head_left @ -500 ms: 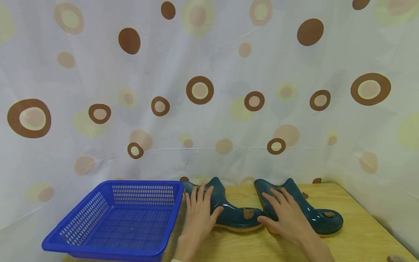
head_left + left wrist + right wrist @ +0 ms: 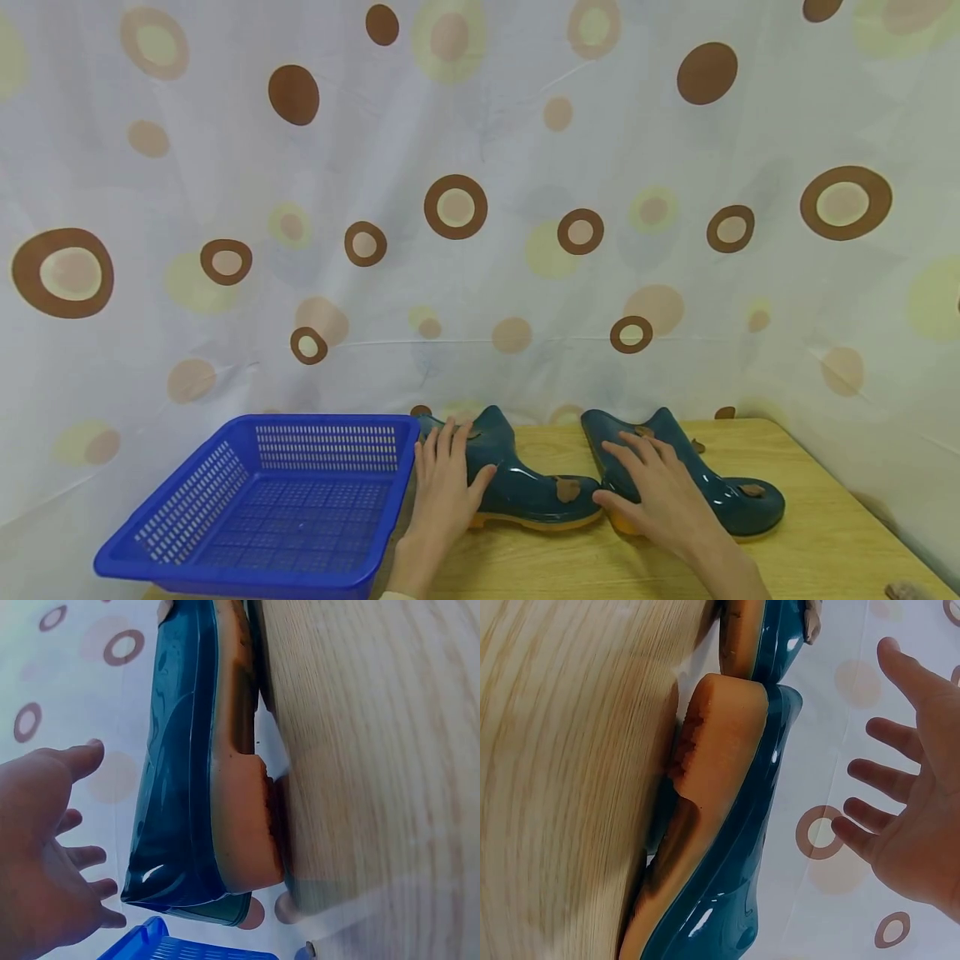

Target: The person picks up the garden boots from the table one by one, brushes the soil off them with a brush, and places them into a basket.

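Observation:
Two dark teal rubber boots lie on their sides with orange soles facing the near side, toes to the right. The left boot (image 2: 517,492) has a dry leaf (image 2: 567,489) on its toe. On the right boot (image 2: 697,467), another leaf (image 2: 752,491) rests near the toe. My left hand (image 2: 442,492) is spread over the left boot's shaft and heel, and the left wrist view shows a gap between fingers and boot. Over the right boot's heel and shaft, my right hand (image 2: 663,496) is spread too, its fingers (image 2: 889,780) apart from the boot in the right wrist view.
A blue plastic basket (image 2: 255,575) with slotted sides stands left of the boots, close to my left hand. The wooden table (image 2: 817,517) extends right and forward. A small brown-grey object (image 2: 906,591) sits at the lower right. Behind hangs a dotted curtain (image 2: 480,125).
My left hand has shifted slightly left toward the basket, uncovering more of the left boot's heel. The right hand and both boots stay almost where they were.

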Motion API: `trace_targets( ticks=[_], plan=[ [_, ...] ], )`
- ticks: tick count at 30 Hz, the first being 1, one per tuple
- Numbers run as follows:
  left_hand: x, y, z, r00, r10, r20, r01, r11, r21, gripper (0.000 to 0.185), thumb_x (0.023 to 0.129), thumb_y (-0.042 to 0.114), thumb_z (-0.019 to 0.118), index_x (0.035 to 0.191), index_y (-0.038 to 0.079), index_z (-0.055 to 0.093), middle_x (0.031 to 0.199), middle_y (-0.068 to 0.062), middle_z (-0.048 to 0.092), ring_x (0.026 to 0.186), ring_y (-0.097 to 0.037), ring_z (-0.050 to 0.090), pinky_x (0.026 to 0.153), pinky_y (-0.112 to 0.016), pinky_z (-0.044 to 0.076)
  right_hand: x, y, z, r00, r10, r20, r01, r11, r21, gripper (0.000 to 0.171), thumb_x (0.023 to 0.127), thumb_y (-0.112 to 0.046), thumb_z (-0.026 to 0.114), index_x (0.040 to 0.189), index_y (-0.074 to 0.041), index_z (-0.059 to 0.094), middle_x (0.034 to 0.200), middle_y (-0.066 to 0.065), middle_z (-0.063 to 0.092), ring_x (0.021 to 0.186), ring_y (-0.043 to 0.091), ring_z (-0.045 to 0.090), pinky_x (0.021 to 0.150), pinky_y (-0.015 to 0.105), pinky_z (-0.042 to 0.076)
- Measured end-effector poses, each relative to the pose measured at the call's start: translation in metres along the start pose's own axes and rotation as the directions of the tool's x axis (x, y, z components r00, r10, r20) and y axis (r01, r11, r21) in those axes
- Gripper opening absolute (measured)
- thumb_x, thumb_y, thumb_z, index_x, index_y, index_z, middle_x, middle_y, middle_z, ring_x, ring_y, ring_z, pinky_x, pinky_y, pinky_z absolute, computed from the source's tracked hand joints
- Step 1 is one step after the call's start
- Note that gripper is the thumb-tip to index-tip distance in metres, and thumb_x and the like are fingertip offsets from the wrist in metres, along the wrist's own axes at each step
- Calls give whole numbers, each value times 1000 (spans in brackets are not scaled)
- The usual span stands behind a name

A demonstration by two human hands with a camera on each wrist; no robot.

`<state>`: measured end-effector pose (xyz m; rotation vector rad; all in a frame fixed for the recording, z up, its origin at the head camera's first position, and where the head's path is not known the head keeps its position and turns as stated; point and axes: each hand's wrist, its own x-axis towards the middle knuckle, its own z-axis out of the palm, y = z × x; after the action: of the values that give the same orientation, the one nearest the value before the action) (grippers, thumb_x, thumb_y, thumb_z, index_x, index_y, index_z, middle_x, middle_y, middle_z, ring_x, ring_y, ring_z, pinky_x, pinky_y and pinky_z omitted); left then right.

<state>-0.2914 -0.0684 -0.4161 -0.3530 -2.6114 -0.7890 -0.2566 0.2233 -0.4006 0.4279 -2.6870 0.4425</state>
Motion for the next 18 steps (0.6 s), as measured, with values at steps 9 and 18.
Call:
trace_targets(
  ticks=[9, 18],
  plan=[
    [1, -6, 1, 999, -22, 38, 25, 997, -71, 68, 96, 38, 64, 152, 13, 34, 162, -19, 23, 149, -45, 16, 120, -66, 7, 0, 0, -3, 1000, 6, -16, -6, 1000, 2, 64, 87, -52, 70, 136, -13, 59, 146, 19, 49, 130, 52, 41, 101, 72, 36],
    [3, -12, 0, 996, -74, 58, 83, 983, -161, 69, 96, 38, 64, 153, 15, 31, 164, -17, 16, 151, -46, 10, 118, -68, 14, 1, 4, -6, 1000, 20, -4, -20, 1000, 10, 63, 88, -53, 68, 135, -13, 59, 145, 20, 48, 129, 51, 41, 100, 72, 36]
  ],
)
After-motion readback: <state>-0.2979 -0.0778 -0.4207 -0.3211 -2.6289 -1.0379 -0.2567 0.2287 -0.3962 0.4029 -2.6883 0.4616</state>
